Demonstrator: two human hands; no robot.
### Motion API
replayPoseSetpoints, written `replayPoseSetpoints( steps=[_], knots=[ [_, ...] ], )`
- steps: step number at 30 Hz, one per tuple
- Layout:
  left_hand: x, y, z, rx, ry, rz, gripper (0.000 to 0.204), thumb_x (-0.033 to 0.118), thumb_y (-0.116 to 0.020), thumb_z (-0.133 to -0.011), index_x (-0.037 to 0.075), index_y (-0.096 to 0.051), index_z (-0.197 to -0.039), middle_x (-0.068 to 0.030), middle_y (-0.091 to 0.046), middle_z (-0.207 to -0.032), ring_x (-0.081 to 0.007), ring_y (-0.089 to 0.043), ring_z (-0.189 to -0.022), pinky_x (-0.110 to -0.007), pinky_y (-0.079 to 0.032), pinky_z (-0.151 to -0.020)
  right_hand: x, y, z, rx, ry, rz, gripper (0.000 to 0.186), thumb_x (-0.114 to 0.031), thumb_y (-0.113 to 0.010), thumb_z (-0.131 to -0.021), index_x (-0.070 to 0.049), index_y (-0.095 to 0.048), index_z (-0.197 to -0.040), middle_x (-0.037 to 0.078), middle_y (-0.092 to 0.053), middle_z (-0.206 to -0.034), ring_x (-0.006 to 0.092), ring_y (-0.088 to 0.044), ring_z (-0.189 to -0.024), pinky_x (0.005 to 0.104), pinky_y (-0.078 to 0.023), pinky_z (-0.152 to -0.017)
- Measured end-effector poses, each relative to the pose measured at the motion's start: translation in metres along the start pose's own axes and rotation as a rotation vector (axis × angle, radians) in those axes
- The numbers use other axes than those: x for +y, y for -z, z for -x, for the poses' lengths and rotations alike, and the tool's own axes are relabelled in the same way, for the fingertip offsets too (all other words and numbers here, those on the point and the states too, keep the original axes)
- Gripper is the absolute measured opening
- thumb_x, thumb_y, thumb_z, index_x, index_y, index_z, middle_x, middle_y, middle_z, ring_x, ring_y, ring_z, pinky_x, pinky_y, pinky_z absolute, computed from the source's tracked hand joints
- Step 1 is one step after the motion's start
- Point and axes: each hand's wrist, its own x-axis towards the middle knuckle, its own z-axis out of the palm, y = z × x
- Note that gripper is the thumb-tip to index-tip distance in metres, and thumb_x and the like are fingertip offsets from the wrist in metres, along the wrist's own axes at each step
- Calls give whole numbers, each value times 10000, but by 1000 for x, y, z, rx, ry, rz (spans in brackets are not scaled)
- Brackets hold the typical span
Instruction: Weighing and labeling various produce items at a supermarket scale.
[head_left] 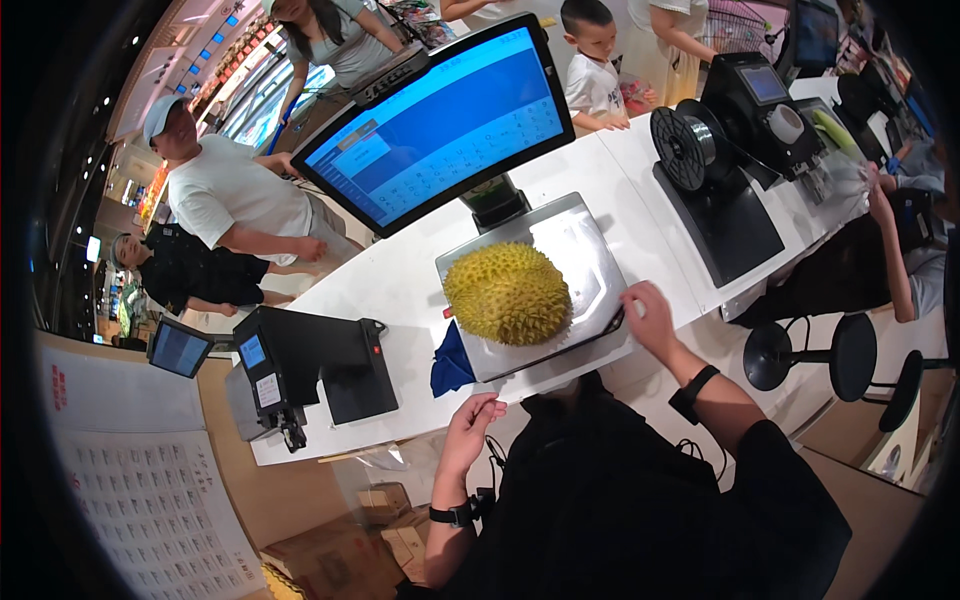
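A spiky yellow-green durian (507,292) rests on the metal plate (590,255) of a scale beneath a large touchscreen monitor (430,120). A folded blue cloth (450,365) lies at the plate's left edge. My left hand (470,430) is below the cloth, near the counter's front edge, open with loosely curled fingers and nothing visible in it. My right hand (645,315) is at the plate's right edge, open with bent fingers and holding nothing visible; whether it touches the plate is unclear.
Black devices stand left (300,355) and right (720,190) on the white counter (630,190). People (230,200), including co-workers in dark clothing, surround it; another person's hand (880,190) handles plastic at right. Cardboard boxes (330,555) and black stools (840,355) are below.
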Motion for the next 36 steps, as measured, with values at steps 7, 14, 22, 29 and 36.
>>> replayPoseSetpoints(
  steps=[7, 14, 22, 29, 36],
  knots=[
    [10, -16, -6, -33, 20, -51, 254, 122, -480, -989, -30, -554, -1178, -101, -655, -1038, -165, -619, -952, -276, -456, -872, 54, 21, 33, -241, 84, 127, 176, -150, -625, -808, 3, -693, -862, 186, -634, -1097, 360, -594, -996, 407, -480, -878],
    [21, -23, -13, -76, 44, -65, 252, 125, -490, -990, -29, -553, -1179, -102, -651, -1044, -166, -619, -961, -278, -465, -881, 46, 0, 39, -253, 103, 104, 242, -171, -626, -806, -3, -700, -965, 193, -615, -1162, 372, -583, -1016, 419, -467, -903],
    [5, -1, -20, -152, -11, -54, 243, 105, -498, -980, -31, -552, -1174, -105, -650, -1031, -171, -625, -977, -284, -475, -888, 36, -1, 39, -666, -157, 416, 231, -227, -627, -831, -33, -704, -928, 147, -682, -880, 348, -617, -890, 394, -492, -793],
    [30, 14, -31, -194, -244, -422, 379, 193, -664, -895, 0, -549, -1201, -124, -639, -1109, -200, -614, -1027, -306, -478, -896, -99, -7, 31, -911, -309, -439, 200, -168, -562, -933, -4, -668, -976, 44, -680, -909, 124, -593, -853, 284, -467, -779],
    [46, 48, -39, -357, -270, -373, 260, 192, -659, -890, -21, -627, -1037, -100, -672, -926, -174, -634, -852, -305, -498, -786, -174, -73, 9, -918, -239, -573, 209, -187, -542, -963, -6, -638, -1004, 17, -645, -918, 87, -560, -875, 255, -443, -788]
  ],
)
